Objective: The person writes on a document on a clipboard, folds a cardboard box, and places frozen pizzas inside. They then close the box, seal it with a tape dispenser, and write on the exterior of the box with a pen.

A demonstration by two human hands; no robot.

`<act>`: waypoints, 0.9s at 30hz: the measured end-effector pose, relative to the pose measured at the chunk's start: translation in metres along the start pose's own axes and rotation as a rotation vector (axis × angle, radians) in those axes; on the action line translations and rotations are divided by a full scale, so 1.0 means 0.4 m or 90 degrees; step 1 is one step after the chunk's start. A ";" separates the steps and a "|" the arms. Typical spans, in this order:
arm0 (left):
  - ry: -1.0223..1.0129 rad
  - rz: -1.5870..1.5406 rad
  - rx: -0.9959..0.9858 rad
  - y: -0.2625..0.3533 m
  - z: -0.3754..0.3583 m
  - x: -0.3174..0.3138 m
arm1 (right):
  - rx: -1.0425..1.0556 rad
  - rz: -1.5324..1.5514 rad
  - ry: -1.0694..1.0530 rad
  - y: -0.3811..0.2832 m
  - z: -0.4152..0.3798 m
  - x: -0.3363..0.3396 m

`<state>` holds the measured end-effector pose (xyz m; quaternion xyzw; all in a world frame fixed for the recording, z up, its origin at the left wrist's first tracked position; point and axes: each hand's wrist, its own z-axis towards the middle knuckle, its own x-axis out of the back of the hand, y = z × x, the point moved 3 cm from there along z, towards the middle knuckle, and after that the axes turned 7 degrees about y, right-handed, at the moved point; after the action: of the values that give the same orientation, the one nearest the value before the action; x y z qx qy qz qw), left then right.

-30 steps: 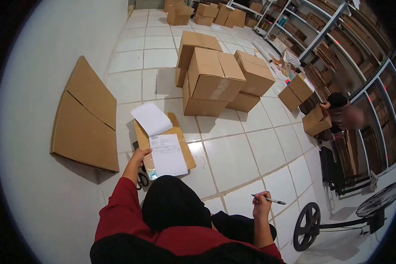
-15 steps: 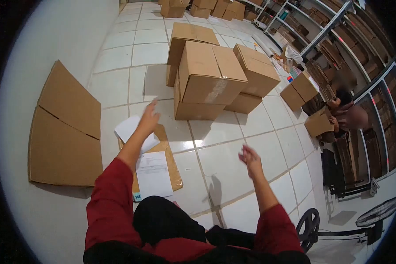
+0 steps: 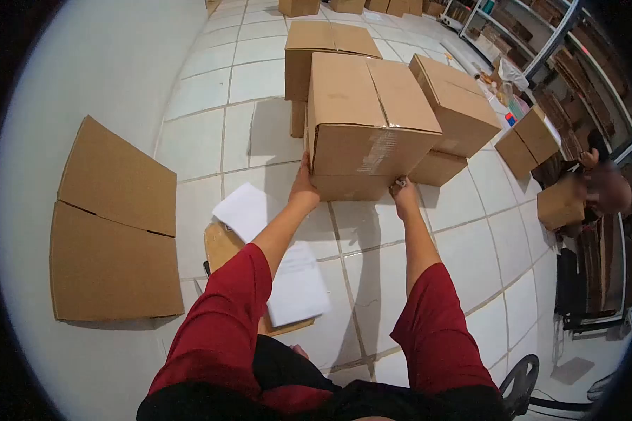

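Observation:
In front of me a taped cardboard box (image 3: 372,147) sits on top of another cardboard box (image 3: 351,188). My left hand (image 3: 305,188) is pressed to the left side of the stack, its fingers partly hidden along the box's edge. At the lower right corner of the upper box, my right hand (image 3: 403,196) has its fingers curled against the cardboard. A small pale spot shows at those fingers, too small to name. White paper sheets (image 3: 298,281) lie on a brown board (image 3: 218,242) on the floor, below my left forearm.
More cardboard boxes (image 3: 456,98) stand close on the right and behind (image 3: 330,42). A folded cardboard piece (image 3: 116,224) leans by the left wall. On the right, a person (image 3: 604,186) handles a small box (image 3: 560,205) near shelves (image 3: 597,63). A fan base (image 3: 519,386) is at lower right.
Both hands have moved forward from the air over the floor onto the box stack. The view has shifted closer to the boxes. The person at right has raised a hand.

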<state>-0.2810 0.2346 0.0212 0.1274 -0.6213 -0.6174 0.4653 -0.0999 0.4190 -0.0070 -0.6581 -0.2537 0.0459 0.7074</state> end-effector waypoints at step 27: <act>-0.580 0.436 -0.680 -0.023 -0.570 0.126 | -0.464 -0.002 -0.178 -0.099 -0.922 0.337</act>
<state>-0.1443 0.0478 -0.0104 -0.5789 -0.3745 -0.6461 0.3272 0.1608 0.1328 0.0693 -0.8533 -0.3484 0.0408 0.3857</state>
